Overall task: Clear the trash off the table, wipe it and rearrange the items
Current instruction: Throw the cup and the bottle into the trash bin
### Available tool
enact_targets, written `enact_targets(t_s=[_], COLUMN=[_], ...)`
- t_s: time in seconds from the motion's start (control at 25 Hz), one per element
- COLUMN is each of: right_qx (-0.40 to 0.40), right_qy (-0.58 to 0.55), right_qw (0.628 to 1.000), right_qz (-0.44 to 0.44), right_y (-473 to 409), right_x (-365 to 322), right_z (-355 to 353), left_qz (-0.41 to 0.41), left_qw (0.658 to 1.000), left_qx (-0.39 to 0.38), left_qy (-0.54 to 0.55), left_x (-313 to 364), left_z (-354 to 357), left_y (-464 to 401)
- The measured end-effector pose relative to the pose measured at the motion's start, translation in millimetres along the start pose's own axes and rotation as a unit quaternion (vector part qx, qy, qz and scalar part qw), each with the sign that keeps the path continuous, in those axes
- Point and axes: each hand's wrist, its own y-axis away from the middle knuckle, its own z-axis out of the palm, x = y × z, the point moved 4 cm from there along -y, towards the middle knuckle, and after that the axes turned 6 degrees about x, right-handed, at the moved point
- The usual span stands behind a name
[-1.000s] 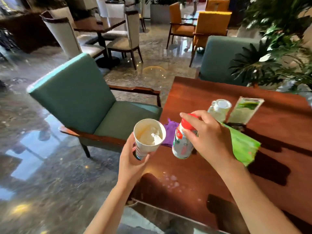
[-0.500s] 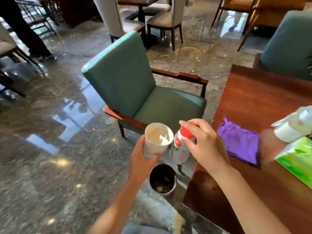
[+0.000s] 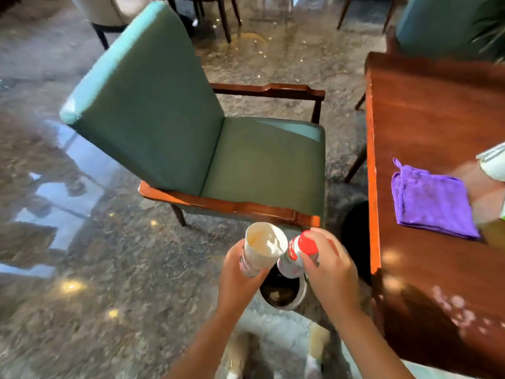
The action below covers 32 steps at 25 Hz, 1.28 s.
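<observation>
My left hand (image 3: 237,280) grips a white paper cup (image 3: 261,248) with crumpled tissue inside. My right hand (image 3: 329,272) holds a small white bottle with a red cap (image 3: 297,254) by its top. Both are held side by side directly above a small round trash bin (image 3: 296,299) on the floor, left of the wooden table (image 3: 437,127). A folded purple cloth (image 3: 431,198) lies near the table's left edge. A white container (image 3: 494,162) and a sliver of a green packet show at the right frame edge.
A green upholstered armchair (image 3: 191,132) with wooden arms stands just beyond the bin, left of the table. A second green chair (image 3: 442,23) sits at the table's far end. Glossy stone floor (image 3: 82,269) spreads to the left; pale spots (image 3: 461,315) mark the table's near part.
Both hands moved the cup and bottle off the table, left and down, until they hang over the floor bin. My view swung left and downward, so most table items left the frame.
</observation>
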Motion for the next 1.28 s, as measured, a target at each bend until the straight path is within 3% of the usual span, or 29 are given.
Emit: enact_targets(t_s=[0.16, 0.28, 0.56, 0.72, 0.84, 1.12, 1.28], right_qx=[0.018, 0.0, -0.084, -0.113, -0.16, -0.292, -0.308], right_qy=[0.043, 0.078, 0.099, 0.112, 0.122, 0.179, 0.182], right_qw=[0.992, 0.989, 0.968, 0.957, 0.955, 0.907, 0.901], right_qz=[0.12, 0.123, 0.217, 0.243, 0.218, 0.243, 0.247], right_y=[41, 70, 152, 181, 201, 232, 221], right_x=[34, 73, 193, 241, 273, 319, 313], right_z=[61, 122, 246, 286, 319, 355, 350], left_qz=[-0.006, 0.003, -0.014, -0.009, -0.002, 0.013, -0.007], left_qw=[0.998, 0.995, 0.99, 0.976, 0.964, 0.92, 0.886], left_qx=[-0.057, -0.086, -0.123, -0.164, -0.179, -0.265, -0.31], left_qy=[-0.04, -0.051, -0.061, -0.144, -0.197, -0.288, -0.346], left_x=[-69, -131, -272, -330, -363, -411, -408], left_z=[25, 57, 138, 191, 227, 273, 267], left_y=[-30, -41, -62, -69, -69, -48, -45])
